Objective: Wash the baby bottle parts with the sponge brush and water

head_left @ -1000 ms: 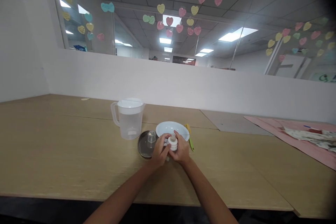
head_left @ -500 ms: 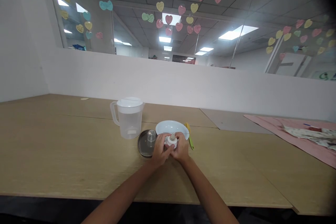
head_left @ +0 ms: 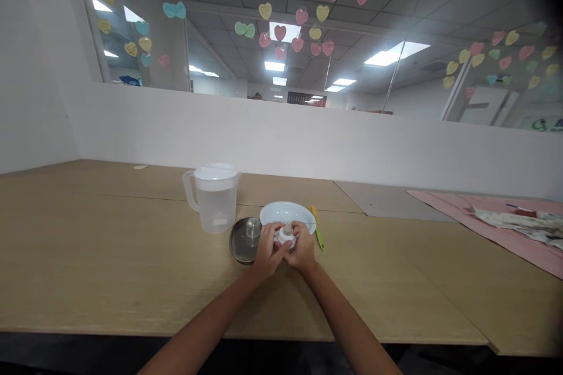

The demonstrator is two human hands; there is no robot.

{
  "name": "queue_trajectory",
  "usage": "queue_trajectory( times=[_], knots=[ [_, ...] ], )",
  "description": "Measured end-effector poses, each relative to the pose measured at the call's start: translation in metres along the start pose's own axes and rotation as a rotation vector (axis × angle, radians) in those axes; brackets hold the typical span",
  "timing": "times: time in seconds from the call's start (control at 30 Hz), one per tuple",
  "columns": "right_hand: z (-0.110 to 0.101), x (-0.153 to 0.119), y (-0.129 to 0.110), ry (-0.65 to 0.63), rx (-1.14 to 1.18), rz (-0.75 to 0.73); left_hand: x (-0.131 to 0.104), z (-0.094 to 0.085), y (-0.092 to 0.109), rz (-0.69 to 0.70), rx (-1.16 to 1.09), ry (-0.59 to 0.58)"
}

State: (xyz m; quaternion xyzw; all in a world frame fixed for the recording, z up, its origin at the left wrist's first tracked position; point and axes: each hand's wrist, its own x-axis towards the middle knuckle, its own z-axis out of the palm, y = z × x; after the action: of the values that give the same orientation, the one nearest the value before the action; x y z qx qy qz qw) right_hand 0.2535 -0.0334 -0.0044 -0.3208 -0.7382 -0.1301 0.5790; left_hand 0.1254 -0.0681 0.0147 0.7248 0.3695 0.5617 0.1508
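Between my two hands is a baby bottle [head_left: 285,235], its white collar and translucent teat facing up; its lower body is hidden by my fingers. My left hand [head_left: 267,249] wraps around one side, and my right hand [head_left: 304,249] closes around the other, with the thumbs close together in front. Just left of my left hand, a clear domed cap [head_left: 253,227] stands on a dark tray [head_left: 240,249]. A white basin [head_left: 288,211] sits right behind the bottle. To the right of the basin lies a brush [head_left: 318,233] with a yellow head and green handle.
A translucent lidded jug [head_left: 217,205] stands behind and left of the tray on the wooden table [head_left: 132,269]. At the far right lies a pink cloth [head_left: 457,214] with items on it. A white wall [head_left: 281,137] with windows above borders the back.
The camera view has shifted slightly. Both hands stay around the bottle in nearly the same place, and the objects on the table have not moved.
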Motion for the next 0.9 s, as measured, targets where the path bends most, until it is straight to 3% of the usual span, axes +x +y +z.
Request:
queue_trajectory(
  times=[0.2,0.47,0.73,0.9],
  knots=[
    [0.0003,-0.0039,0.0023,0.008,-0.044,0.045,-0.0028,0.0008,-0.0038,-0.053,-0.130,-0.024],
    [-0.0041,0.0017,-0.0020,-0.067,0.006,0.002,-0.0011,0.0007,-0.0013,-0.038,-0.112,-0.030],
    [-0.0008,-0.0006,-0.0001,-0.019,0.036,0.028,-0.0021,-0.0001,-0.0002,-0.008,-0.011,0.012],
    [0.0006,-0.0031,0.0000,0.005,0.031,0.050,-0.0032,-0.0001,-0.0034,-0.015,-0.019,-0.033]
  ],
)
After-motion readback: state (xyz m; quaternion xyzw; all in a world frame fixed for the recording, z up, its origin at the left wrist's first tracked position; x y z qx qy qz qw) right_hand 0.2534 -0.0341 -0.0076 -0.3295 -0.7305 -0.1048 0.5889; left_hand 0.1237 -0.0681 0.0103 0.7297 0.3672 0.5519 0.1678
